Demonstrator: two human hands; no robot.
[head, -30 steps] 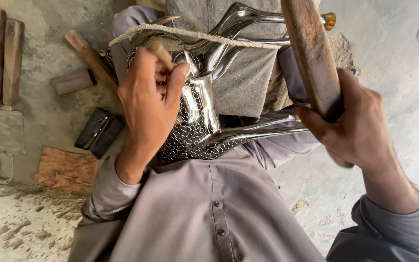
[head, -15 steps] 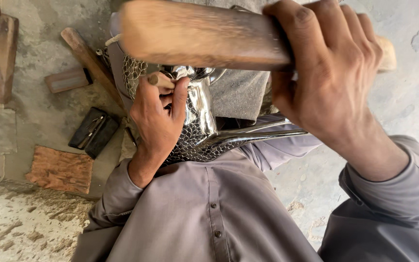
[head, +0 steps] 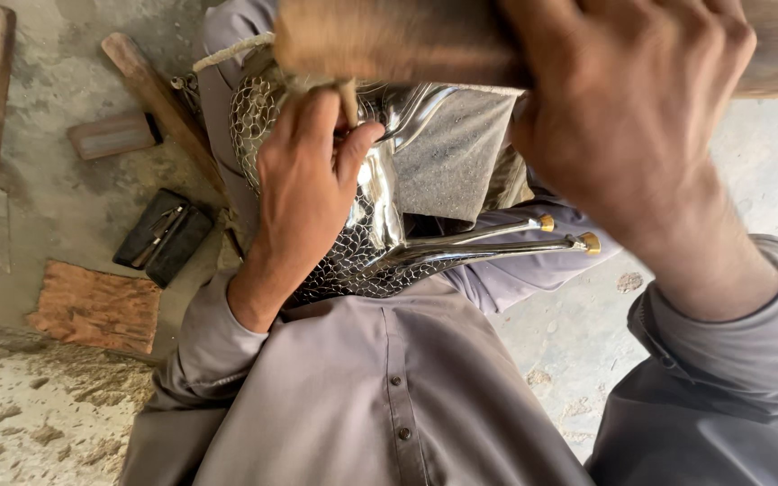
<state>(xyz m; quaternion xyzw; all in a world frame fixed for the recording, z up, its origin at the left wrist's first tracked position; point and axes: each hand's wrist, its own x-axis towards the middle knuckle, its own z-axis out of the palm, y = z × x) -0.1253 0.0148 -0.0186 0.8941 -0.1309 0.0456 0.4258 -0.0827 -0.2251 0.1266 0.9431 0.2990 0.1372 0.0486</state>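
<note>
Since half a second ago the wooden mallet (head: pixel 389 40) has come lower and now lies crosswise over the top of the shiny metal vessel (head: pixel 366 225), its left end blurred and just above the small punch (head: pixel 347 97). The right hand (head: pixel 623 108) is closed in a full fist round the mallet's handle, knuckles toward the camera, up and to the right of the vessel. The left hand (head: pixel 303 180) lies on the vessel's upper face, its fingers curled narrow and pinching the punch upright against the metal, the thumb pressed alongside. The vessel rests in the person's lap against the grey shirt (head: pixel 362 387), its scale-patterned surface showing below the left hand and two slim metal rods with brass tips (head: pixel 587 241) running out to its right. On the concrete floor (head: pixel 47 207) left of the vessel lie a wooden stick (head: pixel 150 85), a small wooden block (head: pixel 114 135), a black pouch (head: pixel 162 236) and a reddish slab (head: pixel 96 308).
</note>
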